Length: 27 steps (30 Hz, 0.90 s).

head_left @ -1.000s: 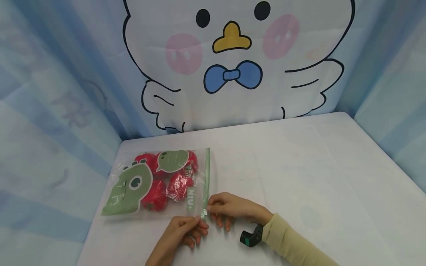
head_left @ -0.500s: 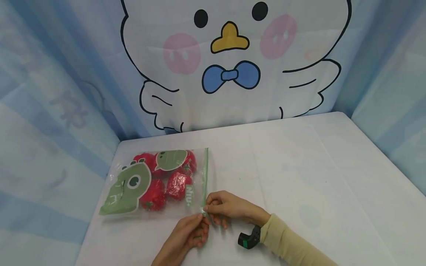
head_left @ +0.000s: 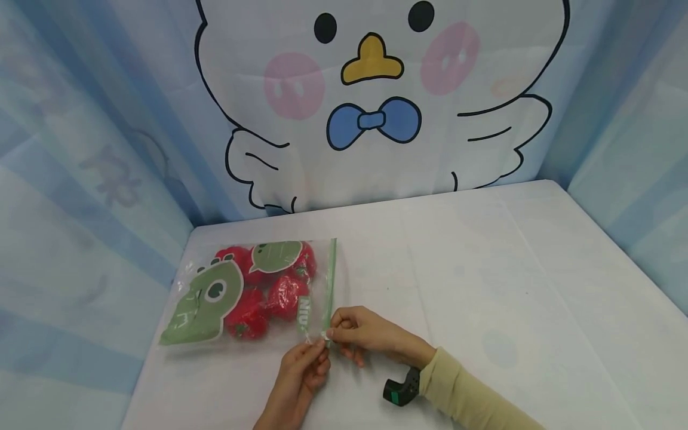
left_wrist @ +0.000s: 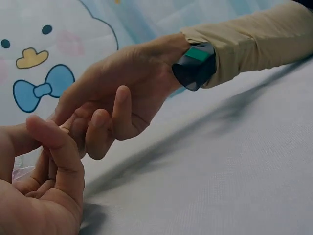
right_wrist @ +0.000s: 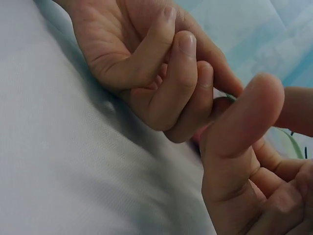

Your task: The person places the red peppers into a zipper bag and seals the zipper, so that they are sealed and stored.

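Observation:
A clear zip bag (head_left: 206, 310) printed with a green cartoon dinosaur lies flat on the left of the table. Several red, fruit-like pieces (head_left: 247, 316) with green tops show through its plastic. Its green zip strip (head_left: 331, 280) runs along the right side, with a small pale slider (head_left: 325, 335) at the near end. My left hand (head_left: 298, 376) pinches the bag's near right corner between thumb and fingers. Right beside it, my right hand (head_left: 371, 334) pinches the slider end of the strip. In both wrist views the fingers hide most of the grip.
The white-covered table (head_left: 484, 286) stretches away to the right. Behind it hangs a curtain (head_left: 371, 173) with a cartoon bird, and blue curtains flank both sides. A black wrist device (head_left: 402, 388) sits at my right sleeve (head_left: 473, 394).
My left hand has shifted slightly up, its thumb now close against the right fingertips. The right hand has moved a little up and left along the strip's end. The bag stays nearly in place.

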### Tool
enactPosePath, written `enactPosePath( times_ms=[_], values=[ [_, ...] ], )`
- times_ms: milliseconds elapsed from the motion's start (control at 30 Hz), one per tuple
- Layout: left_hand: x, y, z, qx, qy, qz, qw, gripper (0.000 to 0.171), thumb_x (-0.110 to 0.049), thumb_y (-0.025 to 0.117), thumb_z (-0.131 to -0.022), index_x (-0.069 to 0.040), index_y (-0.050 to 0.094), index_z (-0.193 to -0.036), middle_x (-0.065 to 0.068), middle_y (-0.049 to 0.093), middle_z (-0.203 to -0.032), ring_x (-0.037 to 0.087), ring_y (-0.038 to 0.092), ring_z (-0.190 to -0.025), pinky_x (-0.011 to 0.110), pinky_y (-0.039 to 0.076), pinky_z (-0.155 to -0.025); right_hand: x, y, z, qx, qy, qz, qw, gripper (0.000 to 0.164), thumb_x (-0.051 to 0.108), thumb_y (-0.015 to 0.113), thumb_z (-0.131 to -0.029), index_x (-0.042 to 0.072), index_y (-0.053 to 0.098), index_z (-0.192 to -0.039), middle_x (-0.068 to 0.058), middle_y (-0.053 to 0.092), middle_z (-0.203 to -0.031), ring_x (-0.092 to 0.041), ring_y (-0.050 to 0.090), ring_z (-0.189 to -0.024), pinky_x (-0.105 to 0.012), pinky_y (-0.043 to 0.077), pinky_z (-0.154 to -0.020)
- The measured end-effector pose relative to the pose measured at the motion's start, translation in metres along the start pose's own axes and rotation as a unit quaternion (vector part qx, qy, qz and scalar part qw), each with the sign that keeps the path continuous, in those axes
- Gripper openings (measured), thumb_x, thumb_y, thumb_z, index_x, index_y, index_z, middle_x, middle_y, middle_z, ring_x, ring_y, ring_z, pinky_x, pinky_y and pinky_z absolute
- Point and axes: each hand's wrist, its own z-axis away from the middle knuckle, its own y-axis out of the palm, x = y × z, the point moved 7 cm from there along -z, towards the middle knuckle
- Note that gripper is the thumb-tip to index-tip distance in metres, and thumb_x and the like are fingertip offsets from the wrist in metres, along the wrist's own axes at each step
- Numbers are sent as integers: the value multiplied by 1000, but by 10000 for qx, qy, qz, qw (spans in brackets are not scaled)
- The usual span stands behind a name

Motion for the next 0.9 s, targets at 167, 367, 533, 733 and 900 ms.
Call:
enactPosePath(
  times_ms=[167,367,533,733,900],
  values=[
    [-2,-3,2,-225,44,-134,9996,14,-17,59,-105,-12,59,-92,-8,55,-78,1,46,-64,12,32,-52,-5,4,-1,312,118,119,9994,23,26,58,-107,8,57,-93,2,56,-69,-7,49,-52,-21,47,-46],
    [-3,-5,1,-460,6,-553,9974,13,-20,64,-102,-10,63,-95,-7,59,-77,2,51,-63,14,41,-52,-10,8,0,583,217,166,9979,29,27,56,-108,9,54,-86,2,55,-67,-7,50,-50,-20,47,-45],
    [-4,-3,2,-402,51,-754,9963,16,-22,65,-102,-8,64,-97,-6,60,-77,3,52,-62,14,43,-52,-11,6,0,493,163,-39,9986,30,26,56,-107,6,54,-85,2,54,-67,-6,49,-51,-20,47,-46],
    [-4,-2,2,-356,3,-857,9957,17,-23,65,-101,-7,65,-99,-6,61,-76,3,53,-63,14,43,-51,-12,6,-1,444,107,-162,9988,30,27,57,-107,6,55,-86,3,53,-68,-6,49,-52,-20,47,-46],
    [-3,-2,2,-384,32,-876,9954,16,-23,64,-101,-7,64,-98,-6,61,-75,4,53,-62,14,43,-51,-14,4,-2,413,88,-162,9990,29,28,56,-107,8,56,-86,3,53,-68,-6,49,-51,-21,47,-45]
  ],
)
